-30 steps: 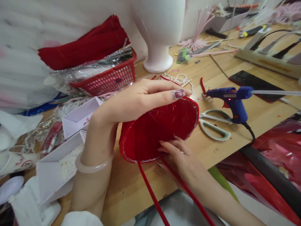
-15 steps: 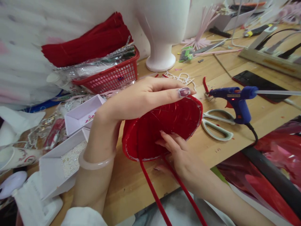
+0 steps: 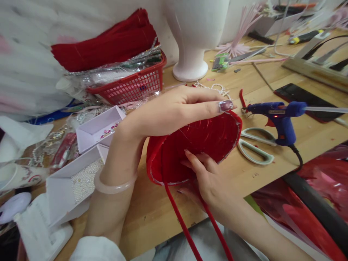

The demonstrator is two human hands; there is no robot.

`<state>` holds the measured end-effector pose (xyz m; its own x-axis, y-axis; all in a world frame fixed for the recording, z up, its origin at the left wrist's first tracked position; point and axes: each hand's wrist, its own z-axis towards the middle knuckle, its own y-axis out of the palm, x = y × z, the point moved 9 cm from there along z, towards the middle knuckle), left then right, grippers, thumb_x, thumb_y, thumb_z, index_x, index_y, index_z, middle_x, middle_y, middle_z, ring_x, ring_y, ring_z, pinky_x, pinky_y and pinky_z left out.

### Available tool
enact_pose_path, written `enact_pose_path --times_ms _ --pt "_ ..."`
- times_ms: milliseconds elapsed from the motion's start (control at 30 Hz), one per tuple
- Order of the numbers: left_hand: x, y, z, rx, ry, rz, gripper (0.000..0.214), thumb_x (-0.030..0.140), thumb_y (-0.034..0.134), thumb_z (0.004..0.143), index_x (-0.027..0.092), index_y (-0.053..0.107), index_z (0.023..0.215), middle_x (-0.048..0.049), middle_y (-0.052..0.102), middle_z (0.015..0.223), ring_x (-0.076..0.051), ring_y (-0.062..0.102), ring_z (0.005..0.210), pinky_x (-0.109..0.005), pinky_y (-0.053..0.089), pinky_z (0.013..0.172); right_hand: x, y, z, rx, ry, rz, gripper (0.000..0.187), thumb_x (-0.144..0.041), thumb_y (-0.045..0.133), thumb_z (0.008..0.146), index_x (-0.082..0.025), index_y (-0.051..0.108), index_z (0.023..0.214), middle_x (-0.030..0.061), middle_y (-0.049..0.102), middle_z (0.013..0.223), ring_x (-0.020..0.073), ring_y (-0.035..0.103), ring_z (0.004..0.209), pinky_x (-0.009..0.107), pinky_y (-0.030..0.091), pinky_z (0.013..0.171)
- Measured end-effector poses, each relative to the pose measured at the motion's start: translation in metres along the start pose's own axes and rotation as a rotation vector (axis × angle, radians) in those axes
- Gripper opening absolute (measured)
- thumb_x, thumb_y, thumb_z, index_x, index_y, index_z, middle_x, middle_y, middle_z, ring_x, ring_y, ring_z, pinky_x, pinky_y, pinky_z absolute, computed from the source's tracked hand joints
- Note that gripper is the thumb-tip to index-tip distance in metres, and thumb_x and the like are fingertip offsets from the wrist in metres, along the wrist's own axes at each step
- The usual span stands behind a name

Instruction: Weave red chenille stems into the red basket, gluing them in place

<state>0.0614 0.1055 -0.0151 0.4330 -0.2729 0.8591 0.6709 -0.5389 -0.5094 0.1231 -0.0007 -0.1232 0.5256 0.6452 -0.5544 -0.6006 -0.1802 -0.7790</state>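
Note:
My left hand (image 3: 174, 108) grips the top edge of a red oval piece (image 3: 201, 141) made of fuzzy red strips, holding it upright over the wooden table (image 3: 152, 214). My right hand (image 3: 206, 177) presses its fingers against the inner face of the piece near its lower rim. Two long red fuzzy stems (image 3: 185, 224) hang from the piece down toward me. A pale bangle (image 3: 114, 185) circles my left wrist.
A blue glue gun (image 3: 280, 116) with its light on and white scissors (image 3: 255, 146) lie right of the piece. Behind are a red basket (image 3: 130, 87) with red stems, a white mannequin neck (image 3: 193, 43), white boxes (image 3: 70, 181) with pearls, and a phone (image 3: 299, 96).
My right fingers have slid up from the lower rim onto the inner face of the red piece. The view has shifted slightly, with everything sitting a bit further right.

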Motion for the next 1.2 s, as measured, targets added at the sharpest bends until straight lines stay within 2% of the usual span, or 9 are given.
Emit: enact_pose_path --times_ms 333,500,667,767,833,900,1000,1100,1200 --pt "0.003 0.002 0.001 -0.041 0.047 0.031 0.031 0.035 0.046 0.094 0.028 0.072 0.109 0.0106 0.068 0.122 -0.023 0.056 0.125 -0.03 0.045 0.104 0.0 -0.015 -0.003 0.074 -0.019 0.049 0.089 -0.024 0.061 0.092 -0.018 0.001 0.157 0.0191 0.052 0.137 0.0319 0.041 0.13 0.053 0.049 0.103" --pt "0.006 0.002 -0.002 -0.031 0.075 0.024 0.032 0.032 0.046 0.095 0.019 0.07 0.11 0.0037 0.069 0.12 -0.02 0.059 0.118 -0.026 0.043 0.104 -0.003 -0.013 0.006 0.079 -0.054 0.111 0.091 -0.02 0.062 0.091 -0.022 0.0 0.158 0.0183 0.05 0.136 0.0306 0.048 0.126 0.052 0.05 0.102" --pt "0.01 0.002 -0.004 -0.05 0.12 0.038 0.034 0.03 0.043 0.097 0.011 0.067 0.112 -0.0024 0.069 0.113 -0.019 0.062 0.109 -0.025 0.047 0.096 0.002 -0.015 -0.002 -0.1 -0.042 0.189 0.084 -0.015 0.049 0.093 -0.026 -0.004 0.157 0.0156 0.043 0.145 0.0269 0.045 0.134 0.05 0.047 0.107" --pt "0.008 0.001 -0.003 -0.047 0.113 0.066 0.038 0.035 0.041 0.096 0.014 0.068 0.112 -0.0004 0.069 0.114 -0.018 0.061 0.11 -0.024 0.045 0.097 0.011 -0.032 -0.007 -0.142 0.026 0.227 0.078 -0.011 0.047 0.091 -0.029 0.008 0.157 0.0113 0.052 0.137 0.0239 0.053 0.128 0.047 0.05 0.105" --pt "0.007 0.0 -0.003 -0.038 0.114 0.101 0.041 0.039 0.037 0.096 0.018 0.068 0.113 0.0019 0.069 0.119 -0.019 0.058 0.116 -0.024 0.043 0.099 0.019 -0.051 -0.005 -0.028 0.096 0.306 0.074 -0.011 0.052 0.09 -0.031 0.021 0.154 0.0079 0.06 0.121 0.0209 0.061 0.113 0.044 0.054 0.1" --pt "0.009 0.001 -0.004 -0.041 0.127 0.114 0.041 0.039 0.036 0.096 0.02 0.068 0.114 0.002 0.068 0.122 -0.019 0.057 0.119 -0.024 0.043 0.099 0.026 -0.069 -0.002 0.166 0.169 0.424 0.071 -0.012 0.063 0.086 -0.031 0.035 0.148 0.0026 0.065 0.099 0.0178 0.067 0.094 0.039 0.059 0.091" --pt "0.01 0.001 -0.004 -0.042 0.136 0.096 0.038 0.04 0.041 0.096 0.017 0.069 0.109 0.0 0.069 0.117 -0.019 0.061 0.112 -0.023 0.045 0.095 0.034 -0.08 -0.001 0.396 0.267 0.538 0.066 -0.013 0.076 0.077 -0.029 0.051 0.136 -0.004 0.065 0.076 0.0145 0.068 0.071 0.032 0.063 0.076" --pt "0.005 -0.002 -0.001 -0.003 0.097 0.126 0.034 0.039 0.043 0.094 0.02 0.071 0.101 0.0048 0.071 0.111 -0.017 0.064 0.107 -0.023 0.047 0.092 0.036 -0.081 -0.002 0.48 0.317 0.524 0.058 -0.013 0.082 0.072 -0.026 0.062 0.125 -0.004 0.071 0.071 0.0146 0.07 0.065 0.028 0.064 0.068" --pt "0.002 -0.004 0.002 0.021 0.095 0.153 0.034 0.04 0.043 0.093 0.025 0.072 0.099 0.0087 0.071 0.109 -0.016 0.064 0.106 -0.024 0.047 0.093 0.036 -0.082 -0.003 0.487 0.307 0.437 0.052 -0.013 0.082 0.072 -0.027 0.066 0.12 -0.0037 0.075 0.074 0.0147 0.073 0.066 0.025 0.064 0.067"
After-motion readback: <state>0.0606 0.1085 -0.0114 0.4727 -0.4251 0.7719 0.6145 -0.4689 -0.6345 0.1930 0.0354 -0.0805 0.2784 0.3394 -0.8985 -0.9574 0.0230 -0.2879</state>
